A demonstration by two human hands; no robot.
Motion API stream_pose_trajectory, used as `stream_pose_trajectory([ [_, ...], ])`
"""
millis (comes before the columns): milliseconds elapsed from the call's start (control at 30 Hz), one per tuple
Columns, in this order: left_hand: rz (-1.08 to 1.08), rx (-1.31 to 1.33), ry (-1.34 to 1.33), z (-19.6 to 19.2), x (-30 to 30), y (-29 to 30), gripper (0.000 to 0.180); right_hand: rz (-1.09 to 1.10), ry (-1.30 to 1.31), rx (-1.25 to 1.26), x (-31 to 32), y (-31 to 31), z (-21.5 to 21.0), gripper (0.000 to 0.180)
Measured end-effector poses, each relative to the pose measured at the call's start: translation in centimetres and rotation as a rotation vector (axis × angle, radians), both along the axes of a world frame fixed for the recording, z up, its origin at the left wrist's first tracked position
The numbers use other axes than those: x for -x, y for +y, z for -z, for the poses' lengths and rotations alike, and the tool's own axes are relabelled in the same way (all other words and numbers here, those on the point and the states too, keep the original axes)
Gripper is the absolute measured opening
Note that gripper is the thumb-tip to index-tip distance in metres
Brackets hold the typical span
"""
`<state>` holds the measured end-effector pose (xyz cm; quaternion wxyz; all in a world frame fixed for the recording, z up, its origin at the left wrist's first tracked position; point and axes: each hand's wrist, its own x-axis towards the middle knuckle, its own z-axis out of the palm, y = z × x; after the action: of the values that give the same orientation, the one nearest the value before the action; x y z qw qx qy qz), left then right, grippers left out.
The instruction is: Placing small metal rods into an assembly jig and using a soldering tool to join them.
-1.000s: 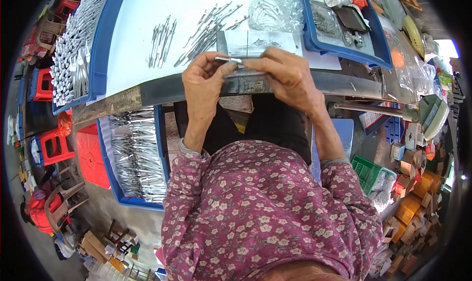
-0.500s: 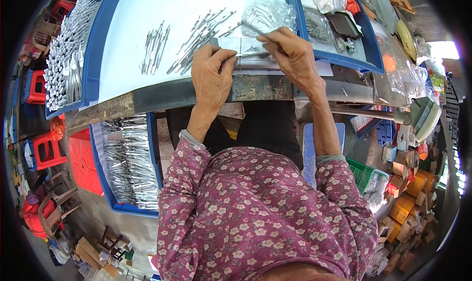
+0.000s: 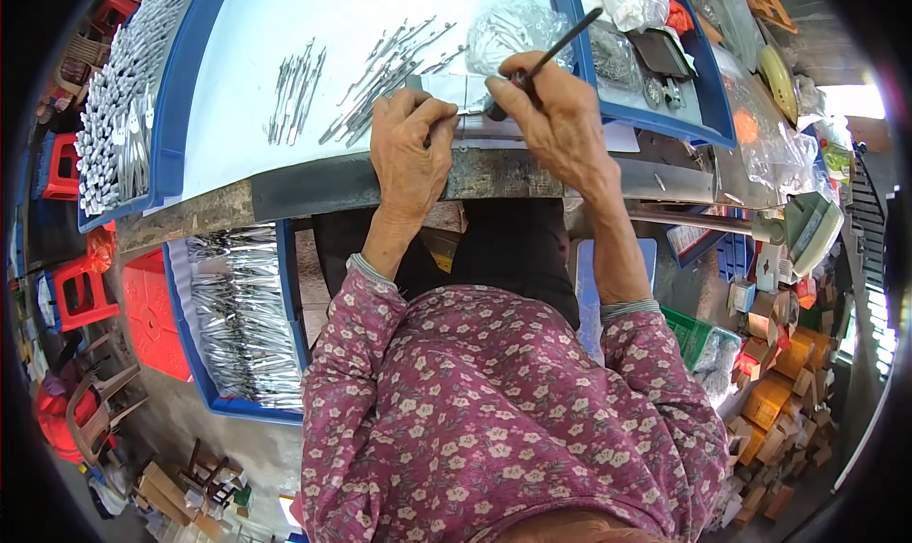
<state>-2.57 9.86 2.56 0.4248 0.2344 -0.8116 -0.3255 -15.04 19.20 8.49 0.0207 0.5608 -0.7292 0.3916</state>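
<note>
At the table's near edge my left hand (image 3: 412, 146) is closed in a pinch, its fingertips pressed down beside a small flat metal block (image 3: 465, 89). What lies between those fingertips is mostly hidden; a thin metal strip seems to run from them toward the right. My right hand (image 3: 562, 115) grips a dark rod-shaped tool (image 3: 573, 38), tilted with its long end up to the right. Its lower end is near the block's right side. Beyond my left hand, thin silvery metal strips (image 3: 388, 73) lie in a loose pile, with a smaller pile (image 3: 296, 92) to its left.
A blue tray (image 3: 178, 115) of white-tipped rods stands at left. Below the table sits another blue tray (image 3: 294, 324) with silvery strips. A clear bag of parts (image 3: 513, 32) lies behind my right hand, beside a blue tray (image 3: 665, 123). A lamp (image 3: 815, 228) juts out at right.
My right hand has turned the dark tool: its long end now points up to the right instead of toward the upper left. My left hand stays in nearly the same place.
</note>
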Motion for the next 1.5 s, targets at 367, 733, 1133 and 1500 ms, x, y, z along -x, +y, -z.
stream_pose_trajectory([
  [367,0.002,0.001,-0.005,0.0,-0.2,0.1,0.007,0.091,-0.131,-0.047,-1.1,-0.2,0.2,0.023],
  [733,0.010,0.020,0.004,-0.4,0.0,0.1,0.007,0.121,0.076,0.024,0.3,1.2,1.1,0.019],
  [1133,0.083,0.043,-0.066,-1.7,0.6,0.1,0.010,0.263,-0.350,0.182,2.4,3.6,0.4,0.022],
  [1500,0.099,0.231,-0.092,-0.9,1.5,0.5,0.011,0.079,-0.035,-0.013,6.0,-2.3,-0.3,0.013],
])
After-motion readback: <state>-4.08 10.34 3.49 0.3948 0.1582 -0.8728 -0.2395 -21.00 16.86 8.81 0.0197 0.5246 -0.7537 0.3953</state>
